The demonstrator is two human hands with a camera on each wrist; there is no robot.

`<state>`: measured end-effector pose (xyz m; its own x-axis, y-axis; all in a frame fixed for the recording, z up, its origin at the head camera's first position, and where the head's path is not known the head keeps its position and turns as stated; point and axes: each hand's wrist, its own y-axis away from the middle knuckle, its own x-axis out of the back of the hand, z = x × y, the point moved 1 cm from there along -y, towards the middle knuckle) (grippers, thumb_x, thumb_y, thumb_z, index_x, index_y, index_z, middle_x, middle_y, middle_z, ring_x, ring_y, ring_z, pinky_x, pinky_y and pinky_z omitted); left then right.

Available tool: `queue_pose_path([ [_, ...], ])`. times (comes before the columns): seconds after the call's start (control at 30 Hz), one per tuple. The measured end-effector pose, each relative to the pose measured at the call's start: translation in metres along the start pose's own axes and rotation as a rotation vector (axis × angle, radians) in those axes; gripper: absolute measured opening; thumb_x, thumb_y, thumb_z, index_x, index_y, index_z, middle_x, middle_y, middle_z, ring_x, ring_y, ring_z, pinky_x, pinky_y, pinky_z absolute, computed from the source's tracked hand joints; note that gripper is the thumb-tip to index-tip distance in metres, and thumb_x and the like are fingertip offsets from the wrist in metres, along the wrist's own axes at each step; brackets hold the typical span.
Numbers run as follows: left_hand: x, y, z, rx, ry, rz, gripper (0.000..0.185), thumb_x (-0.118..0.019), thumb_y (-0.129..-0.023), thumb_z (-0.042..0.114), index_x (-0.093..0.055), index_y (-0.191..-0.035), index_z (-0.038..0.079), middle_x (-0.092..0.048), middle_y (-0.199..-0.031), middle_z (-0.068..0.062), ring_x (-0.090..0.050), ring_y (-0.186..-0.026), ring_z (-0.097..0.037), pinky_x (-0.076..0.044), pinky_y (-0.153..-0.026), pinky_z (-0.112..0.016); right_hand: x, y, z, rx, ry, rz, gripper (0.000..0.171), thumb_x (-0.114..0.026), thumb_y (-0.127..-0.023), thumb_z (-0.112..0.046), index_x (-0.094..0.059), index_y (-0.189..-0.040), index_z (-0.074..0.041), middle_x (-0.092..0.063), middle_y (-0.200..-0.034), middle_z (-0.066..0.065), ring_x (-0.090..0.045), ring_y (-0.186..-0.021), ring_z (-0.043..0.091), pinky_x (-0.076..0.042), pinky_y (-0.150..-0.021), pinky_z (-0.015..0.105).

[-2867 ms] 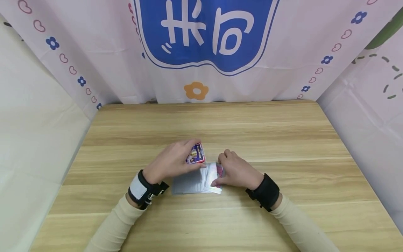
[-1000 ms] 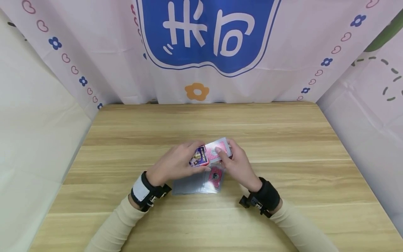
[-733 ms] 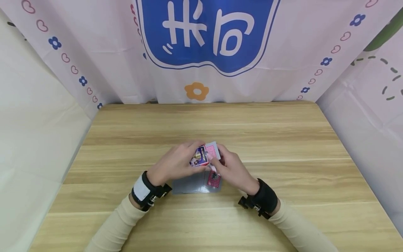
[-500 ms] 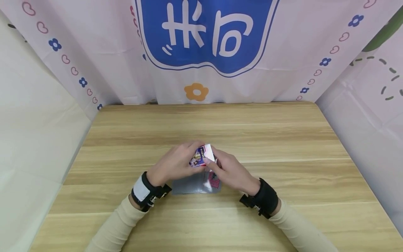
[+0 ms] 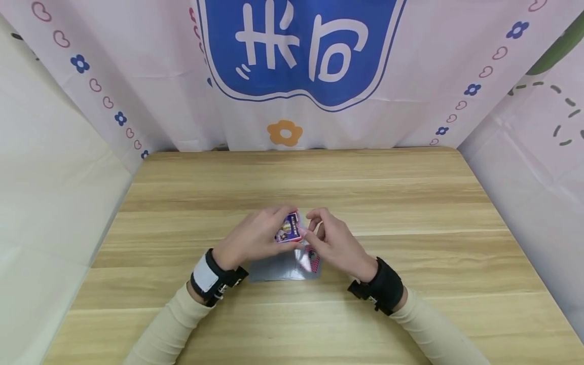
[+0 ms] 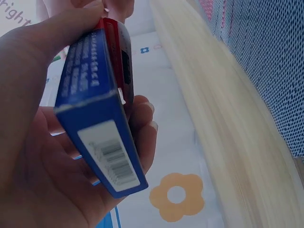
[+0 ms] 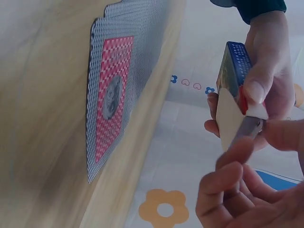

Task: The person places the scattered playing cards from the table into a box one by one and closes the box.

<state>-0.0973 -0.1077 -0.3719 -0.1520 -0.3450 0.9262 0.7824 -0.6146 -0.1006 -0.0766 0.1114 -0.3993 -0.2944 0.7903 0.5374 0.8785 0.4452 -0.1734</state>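
Note:
In the head view my left hand (image 5: 255,235) grips a small playing card box (image 5: 288,228) from above, thumb and fingers along its sides. The left wrist view shows its blue end with a barcode label (image 6: 114,156). My right hand (image 5: 339,248) is at the box's open right end, its thumb touching there and the other fingers loosely bent. In the right wrist view a short grey end of the card stack (image 7: 247,129) shows at the mouth beside a pale flap (image 7: 229,121). Below the hands lies an overlapping row of grey-bordered playing cards (image 5: 274,268), one red patterned back visible at its right end.
The wooden table (image 5: 410,203) reaches back to a white curtain (image 5: 182,116) with a blue emblem and an orange flower. White cloth walls (image 5: 50,203) stand at the left and right sides. Black camera straps (image 5: 385,286) sit on both wrists.
The red-backed card stack in my right hand has slid left into the box, and my right fingers have loosened from it. My left hand has stayed on the box.

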Motion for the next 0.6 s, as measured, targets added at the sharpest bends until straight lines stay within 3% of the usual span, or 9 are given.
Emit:
queue_pose_path([
  [0.17,0.002,0.000,0.002,0.002,0.018,-0.016,0.080,-0.082,-0.087,0.057,-0.057,-0.145,0.007,-0.073,-0.115,-0.007,-0.065,-0.084,-0.008,-0.056,-0.070,-0.022,0.002,0.000,0.000,0.064,0.028,0.080,0.015,-0.062,-0.106,-0.012,-0.063,-0.120,-0.005,-0.063,-0.095,0.003,-0.053,-0.065,0.006,-0.046,-0.057,0.022],
  [0.3,0.004,0.000,0.000,0.010,0.016,-0.006,0.080,-0.082,-0.087,0.055,-0.056,-0.146,0.007,-0.073,-0.111,-0.006,-0.064,-0.083,-0.007,-0.055,-0.069,-0.021,0.004,-0.002,0.003,0.079,0.061,0.067,0.012,-0.060,-0.107,-0.010,-0.066,-0.115,-0.004,-0.065,-0.097,0.005,-0.053,-0.069,0.010,-0.047,-0.060,0.022],
  [0.4,0.004,0.000,-0.001,0.016,0.007,0.005,0.079,-0.082,-0.088,0.054,-0.056,-0.146,0.008,-0.073,-0.110,-0.005,-0.064,-0.083,-0.007,-0.055,-0.069,-0.021,0.004,-0.004,0.009,0.009,0.125,0.005,0.014,-0.060,-0.107,-0.014,-0.068,-0.114,-0.004,-0.068,-0.101,0.006,-0.057,-0.073,0.011,-0.050,-0.063,0.024],
  [0.47,0.005,0.001,-0.002,0.019,0.004,0.007,0.079,-0.082,-0.088,0.054,-0.056,-0.146,0.008,-0.073,-0.111,-0.005,-0.064,-0.084,-0.008,-0.055,-0.069,-0.022,0.004,-0.004,0.014,-0.045,0.238,-0.070,0.020,-0.064,-0.105,-0.021,-0.068,-0.116,-0.004,-0.068,-0.104,0.006,-0.058,-0.077,0.011,-0.051,-0.067,0.026],
  [0.6,0.006,0.001,-0.002,0.029,0.002,0.000,0.079,-0.081,-0.088,0.056,-0.056,-0.146,0.009,-0.073,-0.114,-0.006,-0.066,-0.088,-0.010,-0.058,-0.074,-0.027,0.000,-0.002,0.023,-0.106,0.489,-0.234,0.053,-0.082,-0.091,-0.046,-0.067,-0.117,-0.003,-0.061,-0.104,0.008,-0.054,-0.081,0.014,-0.050,-0.069,0.028],
])
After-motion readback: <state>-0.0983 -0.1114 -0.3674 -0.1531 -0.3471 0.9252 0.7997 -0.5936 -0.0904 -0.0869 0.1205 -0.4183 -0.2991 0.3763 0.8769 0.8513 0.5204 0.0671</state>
